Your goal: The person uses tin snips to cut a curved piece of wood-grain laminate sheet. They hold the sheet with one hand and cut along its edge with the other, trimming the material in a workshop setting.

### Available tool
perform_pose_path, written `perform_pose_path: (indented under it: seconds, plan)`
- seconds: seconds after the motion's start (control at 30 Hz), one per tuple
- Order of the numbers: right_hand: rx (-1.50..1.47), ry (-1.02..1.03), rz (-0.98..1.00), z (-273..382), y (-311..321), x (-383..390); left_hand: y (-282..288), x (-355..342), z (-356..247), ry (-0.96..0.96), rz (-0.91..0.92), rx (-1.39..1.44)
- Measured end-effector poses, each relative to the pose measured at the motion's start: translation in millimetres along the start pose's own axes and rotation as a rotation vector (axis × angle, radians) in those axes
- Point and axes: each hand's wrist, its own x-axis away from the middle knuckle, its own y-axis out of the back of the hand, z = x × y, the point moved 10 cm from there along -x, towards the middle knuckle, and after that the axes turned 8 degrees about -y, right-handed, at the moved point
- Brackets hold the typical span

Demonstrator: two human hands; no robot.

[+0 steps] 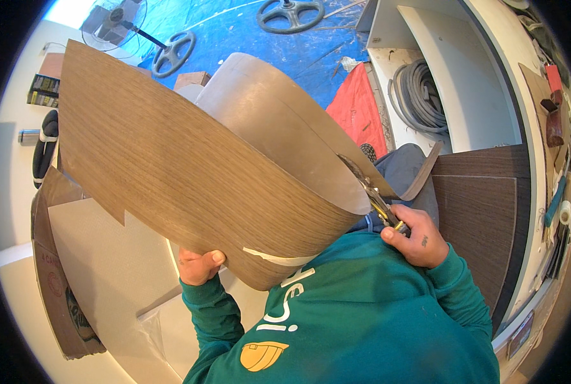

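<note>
A curled wood-grain sheet (157,147) with a pale, smooth inner face fills the middle, a strip of cream tape (276,258) near its lower edge. My left hand (199,265) grips that lower edge, thumb outside, most fingers hidden behind it. My right hand (417,237) is closed round the handles of metal snips (381,208) with yellow on them. Their jaws are on the sheet's right-hand part, at a long edge beside my lap; whether they are open is unclear.
Blue tarp (330,32) with wheeled bases (290,16), a fan (112,22) and red cloth (356,109) lies ahead. Right: white cabinet (465,77) with coiled hose (417,96), dark boards (471,237), tools (554,198) on a ledge. Left: cardboard (58,269), pale board (112,256).
</note>
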Motion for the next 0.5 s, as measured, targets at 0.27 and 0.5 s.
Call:
perform_pose_path:
  seconds: [0.27, 0.5]
  plan:
    - [-0.002, -0.002, -0.006, -3.8, 0.2, 1.1, -0.3, -1.1, -0.9, 0.009, -0.012, 0.02]
    - [-0.005, 0.055, -0.008, 3.6, 2.6, -2.0, -1.6, 0.2, -2.1, 0.02, -0.015, 0.029]
